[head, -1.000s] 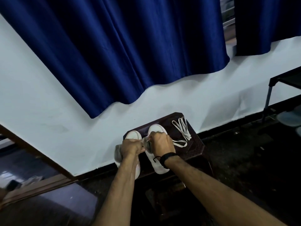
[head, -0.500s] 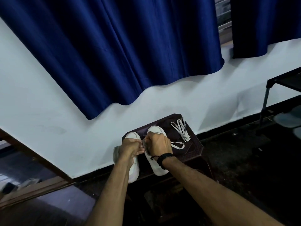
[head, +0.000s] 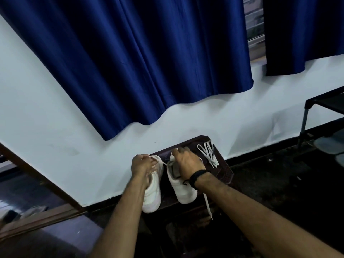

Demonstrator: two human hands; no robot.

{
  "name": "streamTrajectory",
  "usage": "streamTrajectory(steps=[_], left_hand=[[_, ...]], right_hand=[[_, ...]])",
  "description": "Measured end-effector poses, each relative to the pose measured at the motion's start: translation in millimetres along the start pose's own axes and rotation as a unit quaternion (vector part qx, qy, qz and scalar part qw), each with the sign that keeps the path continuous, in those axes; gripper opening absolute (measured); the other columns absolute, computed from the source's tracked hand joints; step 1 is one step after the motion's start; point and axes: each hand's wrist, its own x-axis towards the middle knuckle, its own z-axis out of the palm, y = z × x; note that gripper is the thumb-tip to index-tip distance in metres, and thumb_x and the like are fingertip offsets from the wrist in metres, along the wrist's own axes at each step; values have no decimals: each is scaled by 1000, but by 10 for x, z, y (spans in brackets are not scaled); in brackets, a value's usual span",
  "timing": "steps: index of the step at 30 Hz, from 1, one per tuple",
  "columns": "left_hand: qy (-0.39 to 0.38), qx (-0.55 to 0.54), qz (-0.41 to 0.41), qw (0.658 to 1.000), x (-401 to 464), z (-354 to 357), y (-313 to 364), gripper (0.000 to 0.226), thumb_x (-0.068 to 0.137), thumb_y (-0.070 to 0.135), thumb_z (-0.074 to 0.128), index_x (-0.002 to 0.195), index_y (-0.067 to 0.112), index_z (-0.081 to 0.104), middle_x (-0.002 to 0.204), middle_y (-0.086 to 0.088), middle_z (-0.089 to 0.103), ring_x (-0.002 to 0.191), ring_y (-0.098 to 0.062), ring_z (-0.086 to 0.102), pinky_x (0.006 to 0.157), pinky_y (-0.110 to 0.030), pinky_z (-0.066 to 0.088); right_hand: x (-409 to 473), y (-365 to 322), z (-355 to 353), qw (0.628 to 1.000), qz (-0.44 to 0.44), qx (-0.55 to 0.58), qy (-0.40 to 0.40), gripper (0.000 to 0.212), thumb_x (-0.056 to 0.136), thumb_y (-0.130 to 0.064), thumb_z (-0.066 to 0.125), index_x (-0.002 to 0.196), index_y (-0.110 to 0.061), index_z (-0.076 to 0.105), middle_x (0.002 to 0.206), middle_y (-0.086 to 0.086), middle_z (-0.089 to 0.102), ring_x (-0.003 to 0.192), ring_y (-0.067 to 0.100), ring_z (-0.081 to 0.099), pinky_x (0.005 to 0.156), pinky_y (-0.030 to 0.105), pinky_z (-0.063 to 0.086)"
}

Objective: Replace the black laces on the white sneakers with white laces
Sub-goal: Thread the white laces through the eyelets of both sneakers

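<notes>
Head view: on the dark stool [head: 226,169], your left hand [head: 142,165] pinches a white lace [head: 164,163] while your right hand [head: 187,161] grips the right sneaker [head: 183,190], apparently mid-threading; next, draw the lace through, spare laces [head: 209,152] lying just beside.

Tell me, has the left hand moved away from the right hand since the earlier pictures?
Yes. The left hand has pulled leftward, away from the right hand, and now lies over the left sneaker on the stool.

Two sneakers [head: 186,190] on stool [head: 225,170], spare lace [head: 208,153] right.
</notes>
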Motion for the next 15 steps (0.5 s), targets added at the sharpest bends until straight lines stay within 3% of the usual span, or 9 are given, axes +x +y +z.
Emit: streamTrajectory(steps=[2, 3, 6, 8, 10, 12, 14, 15], left_hand=[[-10, -59, -30, 998, -10, -92, 66, 17, 105, 7, 32, 98, 7, 48, 80, -14, 68, 76, -22, 69, 59, -25, 56], [-14, -76, -33, 997, -18, -129, 89, 18, 105, 7, 31, 100, 5, 48, 75, -11, 70, 80, -24, 68, 64, -27, 55], [3, -67, -12, 998, 8, -204, 144, 21, 99, 2, 31, 87, 6, 48, 53, -5, 61, 64, -20, 63, 62, -31, 52], [48, -46, 33, 997, 41, -275, 214, 18, 96, 6, 34, 87, 8, 49, 69, -13, 56, 55, -20, 54, 61, -34, 52], [136, 35, 109, 984, 71, -426, 326, 18, 92, 8, 35, 94, 8, 53, 91, -18, 60, 68, -24, 53, 67, -35, 49], [212, 123, 161, 956, 60, -650, 417, 20, 92, 5, 37, 104, 9, 52, 104, -16, 58, 84, -28, 53, 74, -34, 45], [227, 259, 168, 924, 56, -817, 420, 22, 91, 5, 44, 110, 10, 54, 113, -16, 59, 98, -34, 56, 81, -38, 46], [219, 371, 173, 886, 33, -841, 398, 25, 91, 8, 49, 115, 11, 56, 119, -15, 59, 107, -34, 54, 87, -41, 43]], right_hand=[[160, 39, -1, 1000, 2, 8, 22, 48, 81, 0, 48, 128, -6, 42, 128, 14, 47, 123, 30, 39, 97, 35, 40], [221, 38, 15, 999, 2, 40, 35, 51, 77, 1, 52, 127, -7, 43, 128, 14, 45, 124, 30, 37, 98, 34, 40], [187, -81, 164, 990, -8, 114, 81, 57, 70, -9, 57, 126, -8, 47, 126, 12, 43, 123, 29, 39, 96, 40, 45], [92, -122, 337, 992, 21, 74, 101, 61, 71, -31, 40, 127, -7, 48, 127, 15, 47, 122, 34, 44, 97, 48, 44], [49, -119, 387, 988, 93, 52, 108, 75, 63, -43, 30, 127, -8, 50, 126, 15, 51, 118, 35, 48, 95, 50, 44], [39, -148, 357, 981, 144, 33, 122, 76, 64, -41, 27, 127, -7, 50, 124, 14, 52, 114, 34, 50, 90, 48, 46], [11, -186, 357, 969, 202, 56, 133, 70, 72, -34, 13, 123, -6, 53, 119, 15, 54, 109, 35, 53, 84, 47, 46], [-5, -198, 371, 963, 228, 71, 128, 66, 77, -30, 9, 120, -6, 53, 116, 14, 55, 108, 35, 54, 82, 46, 45]])
